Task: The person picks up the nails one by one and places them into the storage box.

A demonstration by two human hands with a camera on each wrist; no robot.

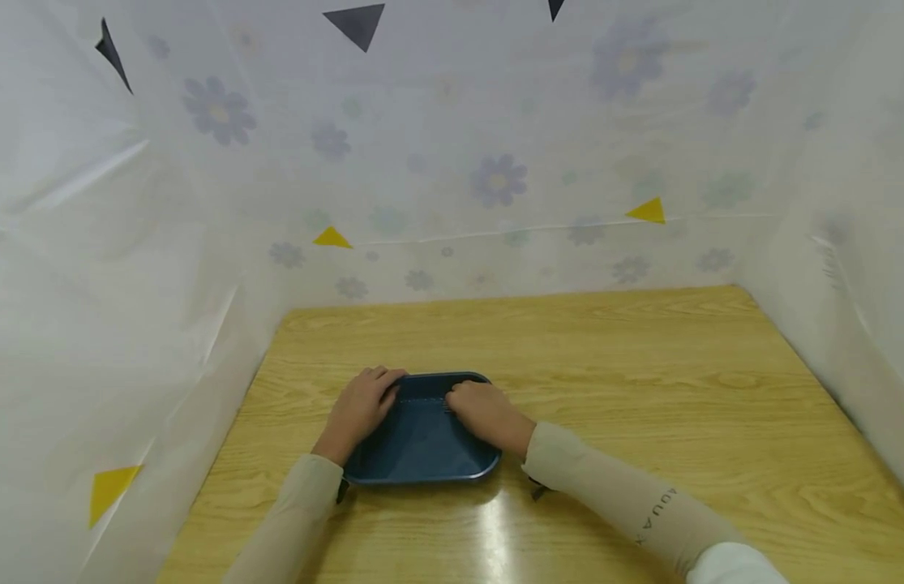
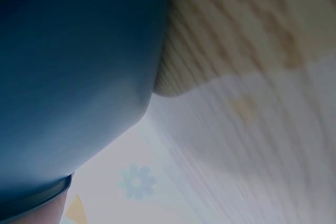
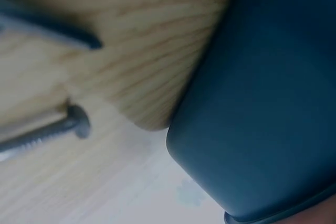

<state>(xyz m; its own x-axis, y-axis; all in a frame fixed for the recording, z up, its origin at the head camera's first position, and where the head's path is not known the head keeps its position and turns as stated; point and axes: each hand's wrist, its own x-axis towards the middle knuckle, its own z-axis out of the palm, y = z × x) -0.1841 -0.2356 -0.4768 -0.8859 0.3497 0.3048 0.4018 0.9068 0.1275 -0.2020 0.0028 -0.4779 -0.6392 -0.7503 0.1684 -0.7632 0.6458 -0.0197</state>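
Beige sleeve (image 1: 294,503), left hand (image 1: 360,405): pinching the left rim of blue tray (image 1: 422,450). Tray: on or just above wood-grain worktop (image 1: 627,365), between both hands; unequal lift would likely tilt it. Right hand (image 1: 488,414): curled over right rim; loose hold could drop that side.

Smooth all over, this blue tray (image 1: 421,444), plastic by the look of it, with a satin sheen on the outer wall and a glossy line running along the rim! Beneath it the tabletop (image 1: 641,357) shows wood grain under a polished coat, light bouncing straight off. Around that, white sheeting (image 1: 422,97), thin and plastic-looking, creases shining on the left. The yellow triangle (image 1: 332,238) looks flat and smooth, paper or tape, too close to call. Matt cloth on the beige sleeves (image 1: 605,483), while a grey rod (image 3: 48,131) gleams like metal!
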